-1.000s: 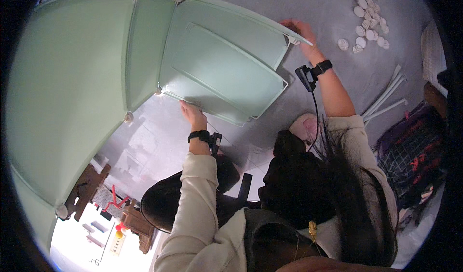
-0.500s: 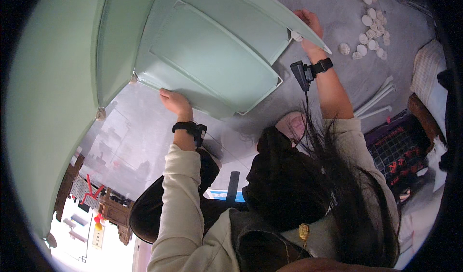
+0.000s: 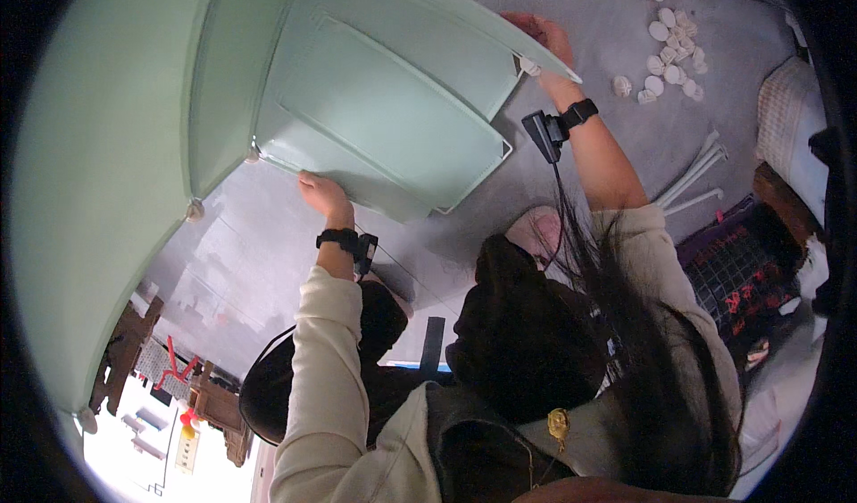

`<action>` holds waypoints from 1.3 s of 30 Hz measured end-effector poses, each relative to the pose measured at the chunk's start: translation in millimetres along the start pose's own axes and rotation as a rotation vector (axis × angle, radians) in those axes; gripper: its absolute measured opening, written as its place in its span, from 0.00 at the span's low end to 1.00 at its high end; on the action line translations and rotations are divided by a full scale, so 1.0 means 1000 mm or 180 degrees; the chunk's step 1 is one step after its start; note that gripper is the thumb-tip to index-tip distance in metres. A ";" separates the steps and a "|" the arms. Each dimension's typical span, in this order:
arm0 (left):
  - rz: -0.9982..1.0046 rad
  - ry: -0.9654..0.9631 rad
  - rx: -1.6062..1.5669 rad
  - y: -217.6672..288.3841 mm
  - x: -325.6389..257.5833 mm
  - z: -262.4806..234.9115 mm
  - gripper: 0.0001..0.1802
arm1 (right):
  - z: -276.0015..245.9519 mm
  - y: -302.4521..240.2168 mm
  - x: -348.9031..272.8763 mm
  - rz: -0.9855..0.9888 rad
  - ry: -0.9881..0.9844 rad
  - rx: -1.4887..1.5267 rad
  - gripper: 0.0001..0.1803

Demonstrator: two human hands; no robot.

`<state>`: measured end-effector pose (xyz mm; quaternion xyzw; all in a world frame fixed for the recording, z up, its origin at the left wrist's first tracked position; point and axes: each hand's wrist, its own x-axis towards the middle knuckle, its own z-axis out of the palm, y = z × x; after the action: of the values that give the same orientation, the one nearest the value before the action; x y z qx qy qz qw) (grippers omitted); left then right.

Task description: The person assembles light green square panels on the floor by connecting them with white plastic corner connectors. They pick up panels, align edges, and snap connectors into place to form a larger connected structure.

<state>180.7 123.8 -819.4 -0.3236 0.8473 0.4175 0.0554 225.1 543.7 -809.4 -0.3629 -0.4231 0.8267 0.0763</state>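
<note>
Pale green panelling (image 3: 446, 66) is sitting between both hands, over the grey floor (image 3: 607, 12): the left hand (image 3: 326, 197) is pinching its near edge, just right of a corner, while the right hand (image 3: 549, 41) is curving behind its far edge at the right-hand corner; with those fingers partly hidden, I cannot tell whether they are gripping or merely bracing. Beside that hand, a white connector (image 3: 530, 66) is showing at the corner. Between the hands a framed panel (image 3: 393, 115) is lying at a slant across the panelling. Leftward, a tall side panel (image 3: 98, 146) is rising, with a second connector (image 3: 195, 210) sitting on its lower edge. Should the hands be pulling unevenly, the joined sheets could be twisting and a connector could be popping loose; tilting could be sending the framed panel sliding. For movement, the side panel is closing off the left and a dark-clad knee (image 3: 379, 324) is crowding the near edge; more room is lying rightward, between the panelling's corner and the scattered white caps (image 3: 668, 52), with white tubes (image 3: 701, 177) and a dark patterned bag (image 3: 728, 271) limiting the near right.
</note>
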 end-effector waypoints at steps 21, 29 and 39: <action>-0.0914 -0.0363 -0.0756 -0.034 0.009 -0.035 0.33 | -0.037 0.056 -0.053 0.0564 -0.1361 0.0768 0.29; -0.0894 -0.0570 -0.0764 -0.036 0.009 -0.040 0.35 | -0.027 0.072 -0.071 0.0193 -0.0956 0.1225 0.27; -0.0836 -0.0022 -0.0475 -0.026 -0.001 -0.027 0.34 | -0.021 0.079 -0.068 0.0624 -0.0338 0.1557 0.29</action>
<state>201.9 93.1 -819.4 -0.4334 0.7642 0.4695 0.0883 302.8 478.2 -840.3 -0.3290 -0.1771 0.9257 0.0590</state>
